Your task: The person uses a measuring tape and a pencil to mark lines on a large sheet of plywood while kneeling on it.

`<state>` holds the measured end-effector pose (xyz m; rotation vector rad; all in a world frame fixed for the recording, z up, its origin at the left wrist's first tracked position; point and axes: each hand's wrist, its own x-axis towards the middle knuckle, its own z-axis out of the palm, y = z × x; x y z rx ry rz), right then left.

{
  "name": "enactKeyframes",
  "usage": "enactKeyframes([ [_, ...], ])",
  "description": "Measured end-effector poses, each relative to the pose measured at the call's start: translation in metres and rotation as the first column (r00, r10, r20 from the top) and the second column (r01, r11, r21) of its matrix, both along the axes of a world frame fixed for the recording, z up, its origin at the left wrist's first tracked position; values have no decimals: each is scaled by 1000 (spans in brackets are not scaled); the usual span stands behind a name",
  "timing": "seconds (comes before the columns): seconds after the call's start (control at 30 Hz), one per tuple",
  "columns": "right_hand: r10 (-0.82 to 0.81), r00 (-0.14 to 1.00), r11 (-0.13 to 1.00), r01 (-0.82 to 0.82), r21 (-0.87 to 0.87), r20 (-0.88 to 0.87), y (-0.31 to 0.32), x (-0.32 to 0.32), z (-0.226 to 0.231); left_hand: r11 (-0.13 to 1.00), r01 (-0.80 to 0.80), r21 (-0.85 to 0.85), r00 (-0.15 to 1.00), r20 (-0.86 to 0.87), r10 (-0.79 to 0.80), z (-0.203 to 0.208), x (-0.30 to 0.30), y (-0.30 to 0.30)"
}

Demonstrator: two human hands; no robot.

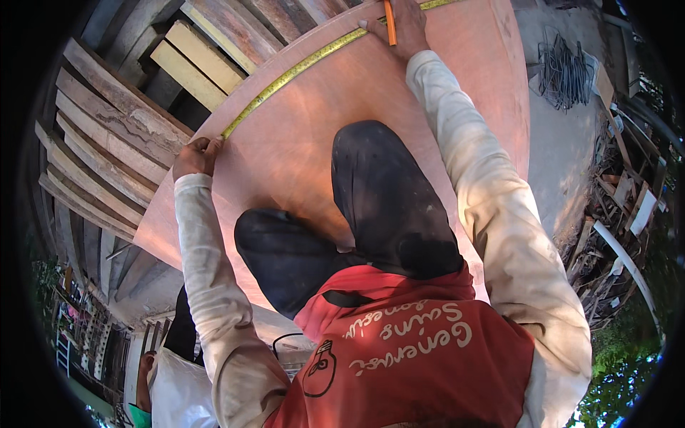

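Note:
A large reddish plywood sheet lies under my knees. Along its far edge a yellow tape measure is stretched, bending in the fisheye picture. My left hand pinches the near-left end of the tape at the sheet's left edge. Farther right, my right hand is closed around an upright orange pencil and rests over the tape, with a finger pointing left along it. The tape runs on past that hand to the upper right. My right palm is hidden from view.
Stacked wooden beams lie beyond the sheet's left and far edges, with paler yellow planks among them. At the right, a bundle of dark wire lies near a scrap wood heap. Another person is at the lower left.

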<state>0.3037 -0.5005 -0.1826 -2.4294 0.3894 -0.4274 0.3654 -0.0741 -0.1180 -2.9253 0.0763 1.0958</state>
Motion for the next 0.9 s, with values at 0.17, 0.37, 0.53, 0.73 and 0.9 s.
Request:
enactKeyframes([
  [0.17,-1,1000,1000,0,23,29,-6,0,-5,999,5,54,1000,11,-5,-4,4,-9],
  [0.37,20,998,999,-22,-35,-56,-6,-5,-12,998,-49,-38,994,-103,45,-7,24,-2],
  [0.53,11,996,999,-8,32,-89,-8,-5,-19,998,-50,-29,993,-104,47,0,23,-13],
  [0.73,18,995,1000,-17,6,-94,-8,-5,-23,999,-34,-18,995,-93,32,-2,24,-9],
  [0.9,35,995,998,-29,63,-99,-8,-5,-23,998,-38,-41,998,-59,36,-4,22,-8],
])
